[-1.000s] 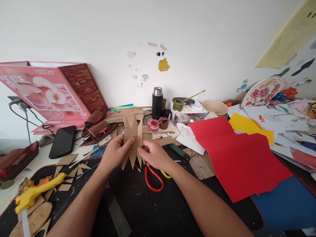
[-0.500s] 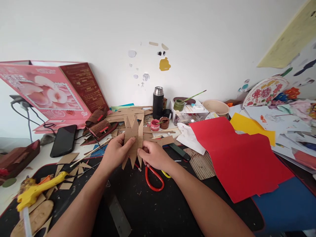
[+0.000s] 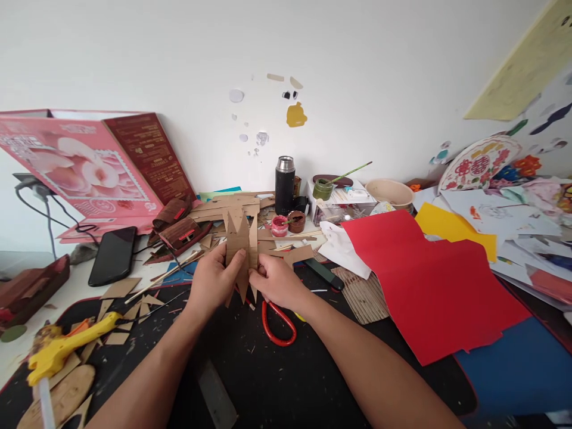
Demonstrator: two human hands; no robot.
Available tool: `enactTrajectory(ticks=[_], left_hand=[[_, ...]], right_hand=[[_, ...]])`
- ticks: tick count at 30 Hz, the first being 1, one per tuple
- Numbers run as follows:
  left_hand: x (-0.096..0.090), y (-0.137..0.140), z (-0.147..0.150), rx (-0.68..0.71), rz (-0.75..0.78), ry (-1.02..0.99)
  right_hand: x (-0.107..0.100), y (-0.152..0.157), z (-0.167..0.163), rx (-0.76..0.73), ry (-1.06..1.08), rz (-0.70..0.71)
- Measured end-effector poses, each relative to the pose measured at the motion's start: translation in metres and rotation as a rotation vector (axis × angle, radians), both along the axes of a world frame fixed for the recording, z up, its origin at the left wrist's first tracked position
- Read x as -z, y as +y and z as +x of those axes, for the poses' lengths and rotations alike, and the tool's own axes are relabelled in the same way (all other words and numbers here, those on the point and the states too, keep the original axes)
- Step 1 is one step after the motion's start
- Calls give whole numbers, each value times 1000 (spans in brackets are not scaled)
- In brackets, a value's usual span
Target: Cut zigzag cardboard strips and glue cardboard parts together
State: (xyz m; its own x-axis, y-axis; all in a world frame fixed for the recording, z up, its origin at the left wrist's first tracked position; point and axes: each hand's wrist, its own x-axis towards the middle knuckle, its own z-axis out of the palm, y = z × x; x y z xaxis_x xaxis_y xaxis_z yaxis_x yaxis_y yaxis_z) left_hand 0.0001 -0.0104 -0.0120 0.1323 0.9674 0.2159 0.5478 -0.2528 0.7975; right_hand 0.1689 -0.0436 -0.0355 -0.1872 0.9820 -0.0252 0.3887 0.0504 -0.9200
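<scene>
Between my hands, above the black mat (image 3: 286, 387), stand pointed cardboard pieces (image 3: 238, 241) with sharp tips at top and bottom. My left hand (image 3: 214, 275) grips them from the left, thumb lying across the front face. At the right edge, my right hand (image 3: 276, 277) pinches a narrow pointed strip, its other fingers curled beneath. Whether the pieces are joined I cannot tell. Just below my right hand lie red-handled scissors (image 3: 280, 341), their blades hidden. A metal ruler-like strip (image 3: 217, 396) rests near my left forearm.
A yellow glue gun (image 3: 67, 345) and cardboard scraps lie left, near a black phone (image 3: 112, 255). Paint jars (image 3: 280, 225) and a black thermos (image 3: 285, 187) stand behind. At right are red paper (image 3: 438, 286), corrugated card (image 3: 360, 293) and a dark green cutter (image 3: 324, 274).
The cardboard pieces have turned slightly in my hands, so the lower points show narrower. Both hands keep their grip and have hardly moved. The whole view has shifted a little.
</scene>
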Motion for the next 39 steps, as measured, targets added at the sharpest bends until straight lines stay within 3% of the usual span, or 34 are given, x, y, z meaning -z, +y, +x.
enactTrajectory(ticks=[4,13,39], left_hand=[[-1,-2,0,-31,22,30],[2,5,-7,17,-106,-264],[1,5,-6,41,-136,-265]], right_hand=[[-1,0,-1,27,-10,28],[-8,-3,5,-58,142,-52],[-8,-4,3,-37,28,-18]])
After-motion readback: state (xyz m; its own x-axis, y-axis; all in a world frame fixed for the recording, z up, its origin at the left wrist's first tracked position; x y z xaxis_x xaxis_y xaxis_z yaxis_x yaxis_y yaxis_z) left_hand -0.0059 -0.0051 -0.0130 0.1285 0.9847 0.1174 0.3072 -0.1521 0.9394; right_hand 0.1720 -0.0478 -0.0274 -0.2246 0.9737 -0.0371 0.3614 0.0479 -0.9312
